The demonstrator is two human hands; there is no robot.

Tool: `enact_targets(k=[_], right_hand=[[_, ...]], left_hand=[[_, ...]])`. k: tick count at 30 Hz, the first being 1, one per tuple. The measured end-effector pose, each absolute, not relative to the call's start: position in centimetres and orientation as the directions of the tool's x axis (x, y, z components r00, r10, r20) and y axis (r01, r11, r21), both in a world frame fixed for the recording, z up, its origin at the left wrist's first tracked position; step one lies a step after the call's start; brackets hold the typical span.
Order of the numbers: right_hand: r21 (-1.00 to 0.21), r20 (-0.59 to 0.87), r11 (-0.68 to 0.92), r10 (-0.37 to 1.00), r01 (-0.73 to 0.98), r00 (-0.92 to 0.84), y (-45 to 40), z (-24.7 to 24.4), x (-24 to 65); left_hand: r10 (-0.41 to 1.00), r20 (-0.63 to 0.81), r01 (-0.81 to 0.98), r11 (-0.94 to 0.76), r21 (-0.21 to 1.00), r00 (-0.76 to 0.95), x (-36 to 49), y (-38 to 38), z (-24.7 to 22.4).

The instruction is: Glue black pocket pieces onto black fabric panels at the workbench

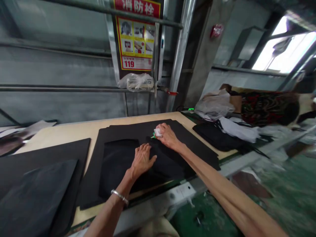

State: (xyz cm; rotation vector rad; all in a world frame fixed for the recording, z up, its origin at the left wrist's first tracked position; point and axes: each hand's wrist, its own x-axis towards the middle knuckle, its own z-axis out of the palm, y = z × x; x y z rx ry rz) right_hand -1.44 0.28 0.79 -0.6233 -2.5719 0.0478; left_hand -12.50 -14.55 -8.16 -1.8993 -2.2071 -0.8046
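Observation:
My right hand point(166, 135) is wrapped round a small white squeeze bottle point(158, 132) with a green nozzle. The nozzle points left and down, close over a black cut piece point(163, 161); whether it touches cannot be made out. My left hand point(142, 158) lies flat with its fingers spread on the same dark material. Another smooth black piece point(116, 164) is just left of that hand. Under these pieces is a larger stack of black sheets point(91, 184) with notched corners. Part of the bottle is hidden by my right fingers.
A second stack of black sheets point(79, 151) with a loose black piece point(41, 191) on top lies at the left. The light wooden board point(71, 128) runs beneath everything. To the right are black fabric point(212, 135), white cloth point(237, 130) and a clear plastic bag point(214, 103). A metal rail point(204, 182) borders the near side.

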Motion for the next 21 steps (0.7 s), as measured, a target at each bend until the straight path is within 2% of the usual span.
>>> enact_targets(k=[2, 4, 7, 9, 11, 14, 18, 21], right_hand=[[-0.192, 0.461, 0.904, 0.426, 0.381, -0.779, 0.0, 0.8, -2.4], [-0.310, 0.488, 0.885, 0.462, 0.347, -0.741, 0.3, 1.0, -2.6], [-0.666, 0.557, 0.720, 0.655, 0.197, -0.510, 1.2, 1.6, -1.6], [-0.865, 0.494, 0.497, 0.818, -0.072, -0.295, 1.7, 2.4, -0.6], [-0.892, 0.361, 0.282, 0.915, -0.354, -0.182, 1.7, 3.4, 0.6], [-0.830, 0.242, 0.108, 0.954, -0.548, -0.179, 0.9, 4.8, 2.1], [-0.817, 0.209, 0.065, 0.960, -0.574, -0.189, -1.0, 5.8, 3.2], [-0.863, 0.303, 0.155, 0.920, -0.480, -0.247, -2.6, 5.5, 3.2]], left_hand=[[0.881, 0.427, 0.947, 0.068, 0.315, -0.205, -12.5, -14.5, -8.2], [0.871, 0.443, 0.944, 0.068, 0.323, -0.214, -12.5, -14.5, -8.3], [0.847, 0.471, 0.930, 0.072, 0.361, -0.248, -12.6, -14.6, -8.2], [0.836, 0.480, 0.917, 0.064, 0.393, -0.265, -12.6, -14.6, -8.0], [0.831, 0.483, 0.911, 0.065, 0.408, -0.276, -12.5, -14.7, -7.4], [0.842, 0.490, 0.936, 0.048, 0.348, -0.225, -11.7, -15.0, -5.6], [0.857, 0.506, 0.969, -0.036, 0.244, -0.096, -11.0, -17.2, -2.5], [0.853, 0.490, 0.967, 0.063, 0.246, -0.180, -13.0, -20.7, -2.0]])
